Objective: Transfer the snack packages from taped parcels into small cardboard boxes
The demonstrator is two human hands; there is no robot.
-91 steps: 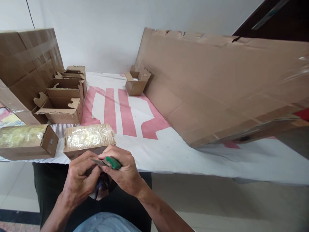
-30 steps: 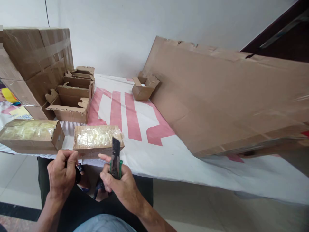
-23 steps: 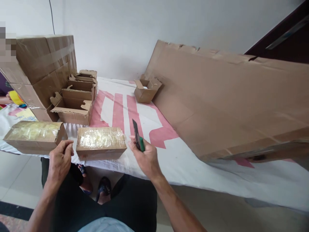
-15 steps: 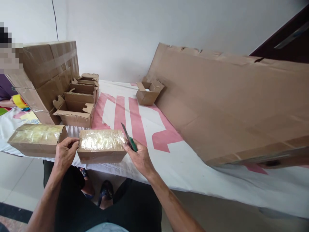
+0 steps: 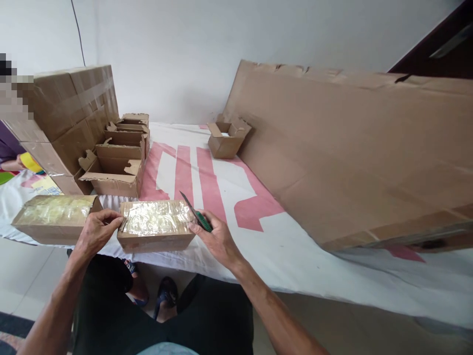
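A small cardboard box (image 5: 155,242) lies in front of me at the table's near edge, its top covered with shiny clear tape (image 5: 157,217). My left hand (image 5: 96,231) has thumb and forefinger closed in a pinch on the box's upper left edge; whether tape is also between them cannot be made out. In my right hand (image 5: 218,239) is a utility knife (image 5: 202,220) with a green handle, its blade pointing up and left over the box's right end. The right fingertips touch that end. A second taped box (image 5: 51,234) stands just left, partly behind my left hand.
Several open cardboard boxes (image 5: 113,185) line up beside a stack of large taped cartons (image 5: 66,106). Another small open box (image 5: 225,147) sits by a big leaning cardboard sheet (image 5: 351,158). At far left, a person's hand (image 5: 15,163) is near a yellow tape roll (image 5: 30,162).
Both hands keep their places at the two ends of the box. The knife's blade tip has shifted slightly left and down. The view has moved a little.
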